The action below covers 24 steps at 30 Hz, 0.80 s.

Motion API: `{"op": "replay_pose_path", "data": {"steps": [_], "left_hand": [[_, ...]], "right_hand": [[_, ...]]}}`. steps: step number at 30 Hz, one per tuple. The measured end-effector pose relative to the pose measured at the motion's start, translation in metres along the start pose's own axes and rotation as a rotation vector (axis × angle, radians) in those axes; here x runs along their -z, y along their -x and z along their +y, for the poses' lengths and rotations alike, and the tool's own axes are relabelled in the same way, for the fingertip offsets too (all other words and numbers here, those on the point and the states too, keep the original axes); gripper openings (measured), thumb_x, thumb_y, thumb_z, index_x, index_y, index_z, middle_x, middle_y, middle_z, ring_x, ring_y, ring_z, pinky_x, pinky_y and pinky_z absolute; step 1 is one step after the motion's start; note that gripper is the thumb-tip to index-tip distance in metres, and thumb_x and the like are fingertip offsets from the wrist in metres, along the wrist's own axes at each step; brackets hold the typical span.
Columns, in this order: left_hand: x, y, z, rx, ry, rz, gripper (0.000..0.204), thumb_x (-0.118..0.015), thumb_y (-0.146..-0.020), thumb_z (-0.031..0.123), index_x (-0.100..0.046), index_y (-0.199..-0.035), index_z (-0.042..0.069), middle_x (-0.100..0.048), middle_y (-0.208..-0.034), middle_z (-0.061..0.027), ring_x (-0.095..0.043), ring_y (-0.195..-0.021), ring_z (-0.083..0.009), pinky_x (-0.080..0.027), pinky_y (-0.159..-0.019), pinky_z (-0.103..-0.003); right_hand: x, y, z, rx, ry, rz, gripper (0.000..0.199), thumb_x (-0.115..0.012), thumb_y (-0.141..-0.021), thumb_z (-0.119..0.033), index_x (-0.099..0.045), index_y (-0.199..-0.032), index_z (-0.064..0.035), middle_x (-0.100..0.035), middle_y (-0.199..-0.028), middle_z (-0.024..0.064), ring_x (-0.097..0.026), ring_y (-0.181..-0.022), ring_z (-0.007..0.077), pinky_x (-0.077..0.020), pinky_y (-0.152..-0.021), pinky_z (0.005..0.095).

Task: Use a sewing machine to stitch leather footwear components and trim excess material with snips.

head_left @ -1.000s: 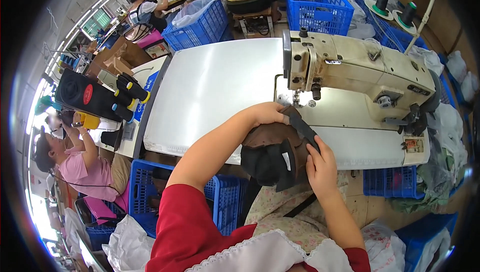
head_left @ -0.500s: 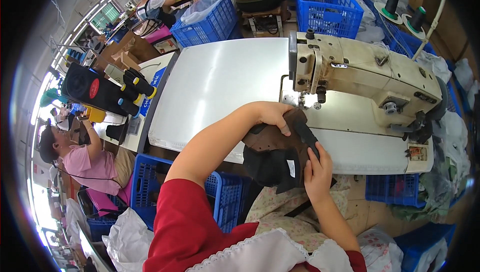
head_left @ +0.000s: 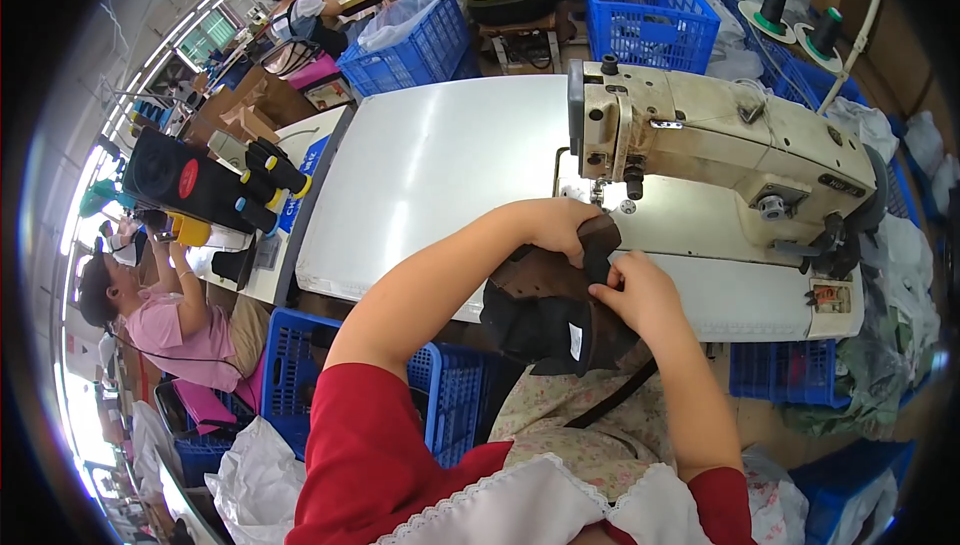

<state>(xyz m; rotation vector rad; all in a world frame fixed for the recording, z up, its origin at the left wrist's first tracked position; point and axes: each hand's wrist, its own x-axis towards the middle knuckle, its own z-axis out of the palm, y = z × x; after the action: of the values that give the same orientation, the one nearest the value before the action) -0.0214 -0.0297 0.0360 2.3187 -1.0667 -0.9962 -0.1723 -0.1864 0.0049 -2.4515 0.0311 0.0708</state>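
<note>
A floppy brown and black sewn piece with a small white label hangs over the near edge of the table, close to the sewing machine's needle area. My left hand grips its upper end, with the thumb on the near side and some fingers hidden. At the right side of the piece my right hand is closed in a pinch at its dark edge strip. A small pale bit shows at those fingertips. The black lower part lies above my lap.
The beige sewing machine stands right on the white table. Thread cones are at the back right. Blue crates stand behind and below the table. A co-worker in pink sits at the left.
My right hand has moved up along the strip, from lying along it to pinching near its upper part. The view has shifted slightly; the left hand still grips the piece.
</note>
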Motion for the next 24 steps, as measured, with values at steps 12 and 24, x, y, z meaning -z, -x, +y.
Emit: {"op": "replay_pose_path", "data": {"steps": [12, 24], "left_hand": [[0.004, -0.010, -0.004, -0.006, 0.083, -0.101, 0.065, -0.080, -0.063, 0.009, -0.059, -0.125, 0.005, -0.069, -0.109, -0.0132, -0.066, -0.099, -0.0252, -0.053, -0.086, -0.036], [-0.003, 0.008, -0.034, 0.032, 0.254, -0.168, 0.062, -0.081, -0.068, 0.014, -0.058, -0.124, 0.002, -0.069, -0.110, -0.0129, -0.064, -0.101, -0.0232, -0.050, -0.089, -0.036]], "right_hand": [[-0.045, 0.016, 0.008, 0.101, -0.200, 0.441, 0.036, -0.075, -0.079, -0.013, -0.050, -0.105, -0.0053, -0.061, -0.102, 0.0162, -0.061, -0.095, 0.0395, -0.0491, -0.079, 0.0442], [-0.015, 0.001, 0.048, -0.134, -0.445, 0.331, 0.043, -0.073, -0.078, -0.017, -0.062, -0.117, -0.0008, -0.068, -0.101, 0.0174, -0.067, -0.093, 0.0319, -0.0517, -0.081, 0.0380]]}}
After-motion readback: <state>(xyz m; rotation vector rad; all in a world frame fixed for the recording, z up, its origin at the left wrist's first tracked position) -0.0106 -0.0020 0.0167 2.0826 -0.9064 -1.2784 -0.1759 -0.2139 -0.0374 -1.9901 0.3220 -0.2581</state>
